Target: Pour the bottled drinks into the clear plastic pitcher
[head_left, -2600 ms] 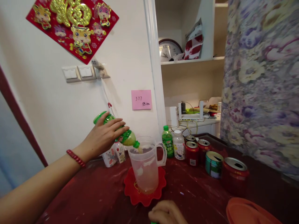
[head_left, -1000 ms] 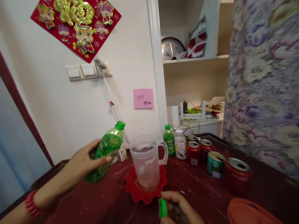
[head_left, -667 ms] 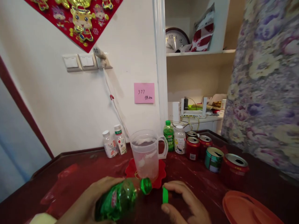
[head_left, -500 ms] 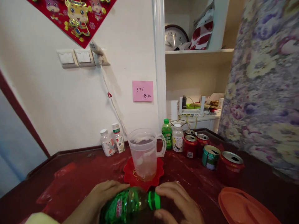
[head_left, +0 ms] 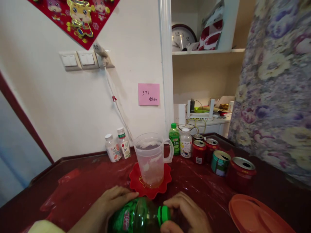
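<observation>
Your left forearm (head_left: 88,216) slants up from the bottom edge, and your left hand (head_left: 118,202) arches palm-down, fingertips pointing rightward. Opposite and near it, your right hand (head_left: 187,212) curls inward, index finger (head_left: 171,203) and thumb (head_left: 171,227) bent in a pinching grip.

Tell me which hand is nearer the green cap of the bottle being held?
The right. The person's right hand has its fingertips at the green cap, while the left hand is around the bottle body, farther from the cap.
</observation>
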A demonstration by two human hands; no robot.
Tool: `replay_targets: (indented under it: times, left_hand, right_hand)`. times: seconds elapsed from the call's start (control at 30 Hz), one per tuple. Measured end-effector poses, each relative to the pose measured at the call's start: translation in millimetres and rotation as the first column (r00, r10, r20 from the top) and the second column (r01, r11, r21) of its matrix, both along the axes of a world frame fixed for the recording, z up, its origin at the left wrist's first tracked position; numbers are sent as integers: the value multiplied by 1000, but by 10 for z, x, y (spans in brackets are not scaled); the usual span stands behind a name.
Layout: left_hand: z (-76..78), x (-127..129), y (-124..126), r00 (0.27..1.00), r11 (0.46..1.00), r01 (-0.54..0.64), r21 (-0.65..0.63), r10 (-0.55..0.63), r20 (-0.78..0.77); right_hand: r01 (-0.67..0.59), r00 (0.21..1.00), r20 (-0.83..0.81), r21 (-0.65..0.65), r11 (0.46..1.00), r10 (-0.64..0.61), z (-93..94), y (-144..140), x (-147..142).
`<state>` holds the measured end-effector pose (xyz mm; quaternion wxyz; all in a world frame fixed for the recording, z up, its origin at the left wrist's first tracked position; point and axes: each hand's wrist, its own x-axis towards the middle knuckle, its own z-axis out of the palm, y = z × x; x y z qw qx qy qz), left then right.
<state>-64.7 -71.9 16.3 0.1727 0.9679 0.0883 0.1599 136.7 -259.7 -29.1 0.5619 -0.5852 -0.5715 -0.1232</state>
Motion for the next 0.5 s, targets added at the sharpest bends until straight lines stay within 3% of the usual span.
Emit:
replay_targets:
  times: [0.07,0.17,0.23,0.33,0.5]
  left_hand:
    - [68,73,-78,999,997,19,78,-22,38]
    - [140,136,-125,995,980,74,182,-85,52]
    - [146,141,-109,997,977,55,207,-64,39]
    - [113,104,-42,1000,980,0,198,0,0]
    - [33,29,61,1000,974,23,227,-25,4]
  right_hand:
    - [109,994,-3,-50,993,-109,-54,8,-16]
    - [191,972,156,-88,978,-176,-117,-4,34]
    - [190,970,172,-107,976,-170,-113,-29,79]
    - [120,992,61,-116,986,-114,-71,-56,92]
    - [76,997,14,0,997,-76,-102,17,-56]
